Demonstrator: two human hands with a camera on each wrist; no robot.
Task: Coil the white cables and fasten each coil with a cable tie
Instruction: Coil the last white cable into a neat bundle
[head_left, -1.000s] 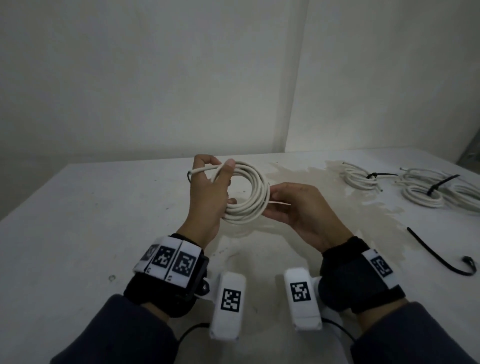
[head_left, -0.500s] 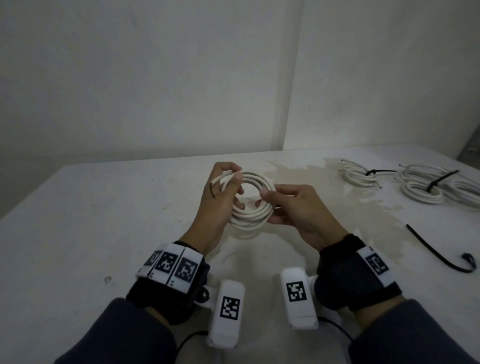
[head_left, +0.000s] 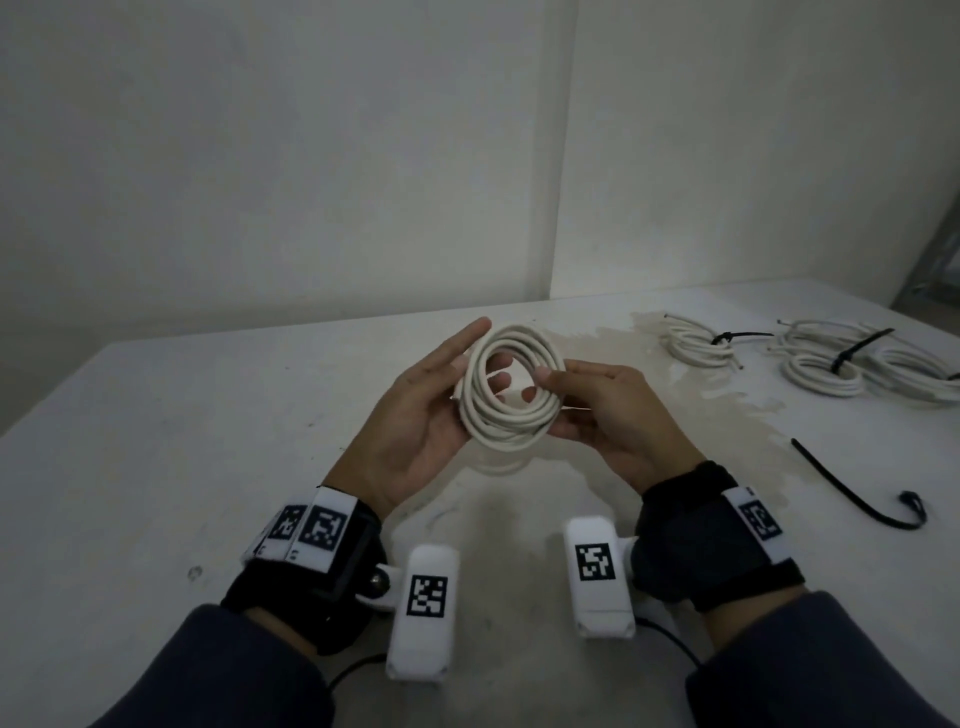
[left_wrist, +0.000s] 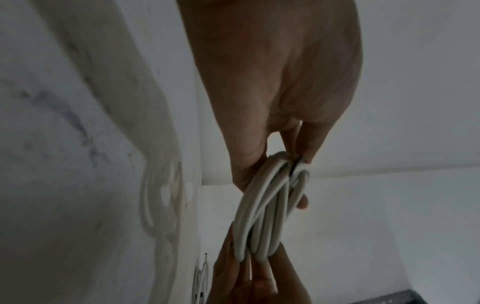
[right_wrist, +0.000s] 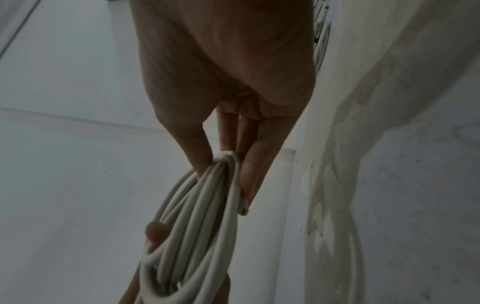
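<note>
I hold a coil of white cable (head_left: 506, 435) upright above the table, between both hands. My left hand (head_left: 462, 374) pinches its left side between the thumb in front and nearly straight fingers behind. In the left wrist view the coil (left_wrist: 262, 216) runs edge-on from that pinch (left_wrist: 280, 164). My right hand (head_left: 550, 384) pinches the coil's right side with thumb and fingers. The right wrist view shows the strands (right_wrist: 197, 226) gathered in that grip (right_wrist: 226, 164), a cut cable end poking out beside a finger. No tie is on this coil. A loose black cable tie (head_left: 857, 493) lies to the right.
Three white coils bound with black ties lie at the back right (head_left: 696, 343) (head_left: 826, 371) (head_left: 914, 374). The white table (head_left: 156, 467) has a pale stain under my hands. Walls stand close behind it, with a corner above the coil.
The left hand's curled grip on the loose end at the coil's top left has given way to straighter fingers behind the coil. The right hand has closed onto the coil's right side.
</note>
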